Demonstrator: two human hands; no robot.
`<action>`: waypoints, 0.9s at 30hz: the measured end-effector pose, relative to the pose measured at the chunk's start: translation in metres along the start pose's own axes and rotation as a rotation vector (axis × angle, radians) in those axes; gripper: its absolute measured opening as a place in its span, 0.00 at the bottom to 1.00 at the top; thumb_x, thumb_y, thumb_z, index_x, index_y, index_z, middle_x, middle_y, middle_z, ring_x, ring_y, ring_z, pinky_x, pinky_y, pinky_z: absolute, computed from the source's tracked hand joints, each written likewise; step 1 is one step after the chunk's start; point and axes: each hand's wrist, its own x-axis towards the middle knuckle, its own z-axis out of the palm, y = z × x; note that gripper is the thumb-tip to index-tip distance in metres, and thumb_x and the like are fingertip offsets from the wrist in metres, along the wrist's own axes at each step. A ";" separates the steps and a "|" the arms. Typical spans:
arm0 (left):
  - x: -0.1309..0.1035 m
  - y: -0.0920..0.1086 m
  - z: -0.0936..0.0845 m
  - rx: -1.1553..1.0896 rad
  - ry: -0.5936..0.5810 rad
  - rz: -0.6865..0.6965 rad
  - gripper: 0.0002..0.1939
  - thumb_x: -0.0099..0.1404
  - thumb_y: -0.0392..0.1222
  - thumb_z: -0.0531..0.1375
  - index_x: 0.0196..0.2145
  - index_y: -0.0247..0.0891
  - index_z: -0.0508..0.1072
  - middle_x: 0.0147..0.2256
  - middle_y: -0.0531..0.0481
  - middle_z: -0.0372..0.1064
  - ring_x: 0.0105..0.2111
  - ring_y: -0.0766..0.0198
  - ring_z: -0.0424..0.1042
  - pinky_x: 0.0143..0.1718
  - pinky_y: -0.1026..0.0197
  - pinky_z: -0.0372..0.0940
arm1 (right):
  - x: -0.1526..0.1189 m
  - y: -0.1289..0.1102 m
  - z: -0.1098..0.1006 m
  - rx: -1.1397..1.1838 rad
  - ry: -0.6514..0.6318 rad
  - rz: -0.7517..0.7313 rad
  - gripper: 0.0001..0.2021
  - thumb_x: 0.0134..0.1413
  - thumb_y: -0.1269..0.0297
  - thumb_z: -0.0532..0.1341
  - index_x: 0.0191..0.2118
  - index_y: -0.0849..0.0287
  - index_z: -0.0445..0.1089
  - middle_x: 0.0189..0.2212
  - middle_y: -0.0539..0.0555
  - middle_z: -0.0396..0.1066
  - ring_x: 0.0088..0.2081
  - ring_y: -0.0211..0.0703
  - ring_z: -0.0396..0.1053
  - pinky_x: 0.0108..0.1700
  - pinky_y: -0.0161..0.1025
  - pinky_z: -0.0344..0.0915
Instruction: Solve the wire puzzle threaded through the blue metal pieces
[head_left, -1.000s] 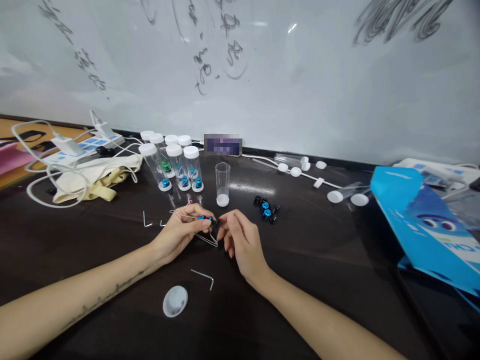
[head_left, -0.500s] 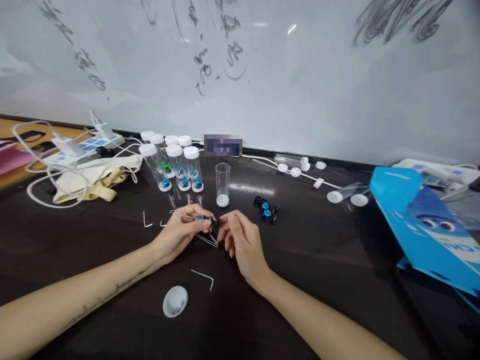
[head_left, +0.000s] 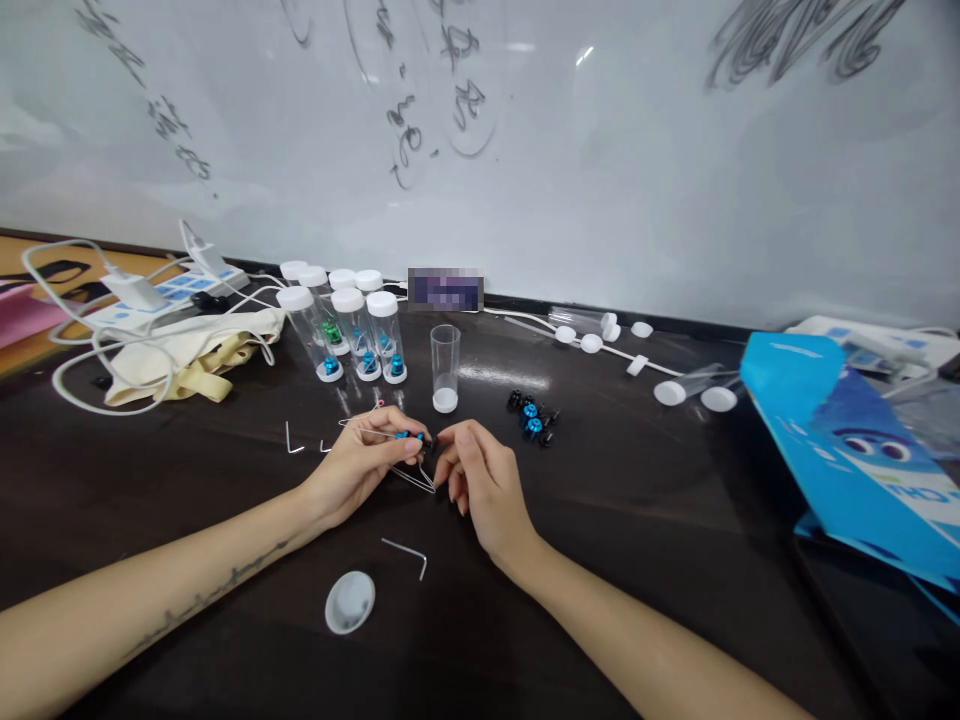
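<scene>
My left hand (head_left: 367, 462) is closed, pinching a small blue-and-black part (head_left: 409, 437) that looks like a bolt or small fitting. A thin pale looped wire or cord (head_left: 414, 482) hangs from the same hand, its other end poking out past the knuckles. The fingers of my right hand (head_left: 484, 485) are curled, their tips at the black end of that part; they partly hide it. Just beyond my hands an uncapped clear tube (head_left: 445, 365) stands upright on its white base. To its right lies a small pile of blue and black bolt-like pieces (head_left: 532, 420).
Several white-capped clear tubes (head_left: 347, 330) with blue or green pieces stand at the back left. Hex keys (head_left: 409, 552) and a white round cap (head_left: 350, 602) lie nearer me. Cables, a cream cloth bag (head_left: 187, 345), loose caps (head_left: 591, 344) and a blue package (head_left: 840, 460) flank the workspace.
Hardly anything differs. Both hands stay at the blue-and-black part, with at most a tiny shift of the right fingertips.
</scene>
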 end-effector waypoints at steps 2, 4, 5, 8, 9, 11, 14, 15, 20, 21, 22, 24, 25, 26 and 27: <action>0.001 0.000 0.000 0.004 0.002 0.002 0.06 0.52 0.32 0.72 0.30 0.35 0.80 0.30 0.51 0.77 0.27 0.71 0.73 0.31 0.71 0.69 | 0.000 0.000 0.000 0.011 -0.002 -0.006 0.16 0.69 0.54 0.48 0.37 0.58 0.67 0.20 0.47 0.68 0.18 0.32 0.60 0.18 0.28 0.54; 0.001 -0.001 0.000 0.005 0.005 0.006 0.06 0.52 0.32 0.72 0.30 0.35 0.80 0.30 0.51 0.77 0.27 0.71 0.73 0.31 0.71 0.69 | 0.000 0.000 0.000 0.017 -0.010 -0.014 0.16 0.69 0.54 0.49 0.36 0.58 0.67 0.21 0.47 0.68 0.18 0.32 0.60 0.18 0.28 0.54; 0.001 -0.001 0.000 0.005 0.006 0.006 0.07 0.52 0.32 0.72 0.30 0.35 0.80 0.30 0.51 0.77 0.27 0.71 0.73 0.31 0.71 0.69 | 0.000 0.000 0.000 0.017 -0.014 -0.016 0.17 0.69 0.54 0.49 0.35 0.58 0.66 0.20 0.47 0.67 0.18 0.32 0.59 0.18 0.28 0.54; 0.001 0.000 -0.001 0.003 0.002 0.006 0.07 0.52 0.32 0.72 0.30 0.35 0.80 0.30 0.51 0.78 0.27 0.71 0.73 0.31 0.71 0.69 | 0.000 0.001 -0.001 0.008 -0.021 -0.014 0.17 0.69 0.54 0.49 0.33 0.58 0.66 0.20 0.47 0.67 0.17 0.31 0.59 0.19 0.27 0.54; 0.000 0.000 -0.001 0.003 0.002 0.009 0.06 0.52 0.32 0.72 0.30 0.35 0.80 0.30 0.51 0.78 0.27 0.71 0.73 0.31 0.71 0.69 | 0.000 0.001 -0.001 0.003 -0.022 -0.013 0.18 0.69 0.54 0.49 0.33 0.59 0.66 0.19 0.47 0.67 0.17 0.31 0.59 0.19 0.27 0.54; 0.000 0.000 0.000 0.002 0.007 0.008 0.07 0.52 0.32 0.72 0.30 0.35 0.80 0.30 0.51 0.78 0.27 0.71 0.73 0.32 0.71 0.69 | 0.000 0.001 -0.001 -0.007 -0.019 -0.013 0.18 0.69 0.54 0.49 0.33 0.59 0.66 0.19 0.47 0.67 0.17 0.31 0.59 0.19 0.27 0.54; 0.000 0.001 0.000 0.000 0.015 0.008 0.07 0.51 0.32 0.72 0.30 0.35 0.80 0.30 0.51 0.77 0.27 0.71 0.73 0.31 0.71 0.69 | 0.000 0.001 0.000 -0.001 -0.008 -0.014 0.17 0.70 0.55 0.49 0.35 0.59 0.66 0.19 0.47 0.67 0.17 0.31 0.60 0.19 0.27 0.54; 0.000 0.001 0.001 0.001 0.016 0.009 0.07 0.51 0.32 0.72 0.29 0.35 0.80 0.30 0.51 0.77 0.27 0.71 0.73 0.31 0.71 0.69 | 0.000 0.000 0.000 0.003 -0.008 -0.015 0.16 0.70 0.55 0.48 0.36 0.59 0.66 0.20 0.47 0.68 0.17 0.31 0.60 0.19 0.27 0.54; 0.000 0.001 0.001 0.006 0.017 0.008 0.07 0.51 0.33 0.72 0.29 0.35 0.80 0.30 0.51 0.77 0.26 0.70 0.73 0.31 0.70 0.69 | 0.002 0.001 0.000 0.000 -0.014 -0.023 0.18 0.69 0.55 0.48 0.33 0.59 0.66 0.19 0.48 0.68 0.17 0.31 0.59 0.19 0.27 0.54; 0.000 0.001 0.001 0.005 0.016 0.008 0.07 0.51 0.33 0.72 0.29 0.35 0.80 0.30 0.51 0.78 0.26 0.71 0.73 0.31 0.70 0.69 | 0.001 0.002 0.000 -0.005 -0.013 -0.021 0.18 0.69 0.54 0.48 0.33 0.59 0.66 0.19 0.48 0.68 0.17 0.31 0.59 0.19 0.27 0.54; 0.000 0.001 0.001 0.003 0.015 0.009 0.07 0.51 0.33 0.72 0.29 0.35 0.80 0.30 0.50 0.78 0.26 0.71 0.73 0.31 0.70 0.69 | 0.001 0.002 0.000 -0.012 -0.014 -0.018 0.19 0.70 0.54 0.48 0.33 0.59 0.66 0.18 0.48 0.68 0.17 0.31 0.59 0.19 0.27 0.54; 0.000 0.001 0.001 0.003 0.012 0.013 0.07 0.51 0.33 0.72 0.29 0.35 0.80 0.30 0.50 0.77 0.26 0.71 0.72 0.30 0.71 0.69 | 0.001 0.002 0.000 -0.027 -0.013 -0.010 0.19 0.70 0.54 0.48 0.33 0.60 0.67 0.18 0.48 0.68 0.17 0.31 0.59 0.19 0.27 0.54; 0.000 0.000 0.000 0.002 0.016 0.011 0.07 0.51 0.33 0.72 0.30 0.35 0.80 0.30 0.50 0.78 0.27 0.70 0.73 0.30 0.71 0.69 | 0.000 0.002 0.000 -0.034 -0.011 -0.010 0.19 0.70 0.54 0.47 0.33 0.59 0.67 0.19 0.48 0.68 0.17 0.31 0.59 0.19 0.28 0.54; 0.001 0.000 0.000 0.007 0.016 0.009 0.07 0.51 0.33 0.72 0.30 0.35 0.80 0.30 0.50 0.77 0.27 0.70 0.73 0.30 0.71 0.69 | 0.000 0.001 0.000 -0.040 -0.009 -0.013 0.19 0.70 0.54 0.47 0.34 0.59 0.66 0.19 0.48 0.68 0.17 0.31 0.59 0.19 0.28 0.54; 0.001 0.000 0.000 0.007 0.017 0.011 0.07 0.51 0.33 0.72 0.30 0.35 0.80 0.30 0.50 0.77 0.27 0.71 0.73 0.31 0.71 0.69 | 0.000 0.001 0.000 -0.044 -0.009 -0.018 0.18 0.70 0.54 0.47 0.35 0.59 0.66 0.19 0.47 0.68 0.17 0.31 0.59 0.19 0.28 0.54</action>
